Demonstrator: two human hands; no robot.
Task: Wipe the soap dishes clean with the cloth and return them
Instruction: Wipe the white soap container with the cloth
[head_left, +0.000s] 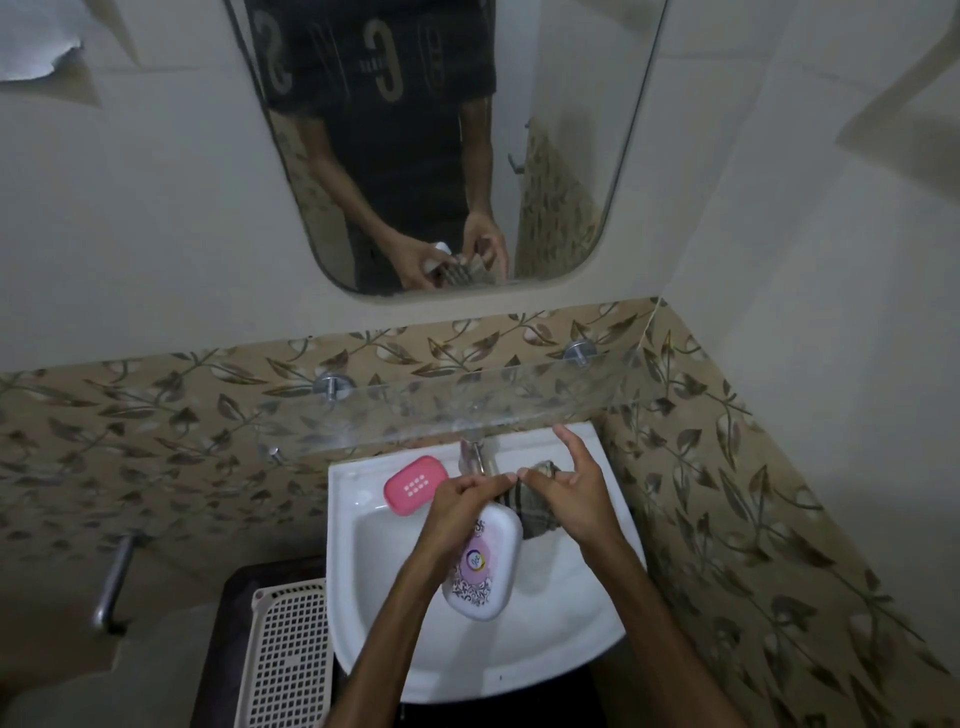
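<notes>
Over the white sink (363, 597), a white soap dish (485, 564) is gripped by the left hand (460, 506); a checked cloth (530, 506) is pinched by the right hand (569, 493); a pink soap dish (415, 484) lies on its rim.

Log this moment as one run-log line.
left hand: holds white dish | right hand: holds cloth | pink dish: on sink rim | stage: wiping

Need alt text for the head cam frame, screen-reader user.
Over a white sink, the left hand holds a white soap dish while the right hand presses a checked cloth against it. A pink soap dish sits on the sink's back left corner.
</notes>
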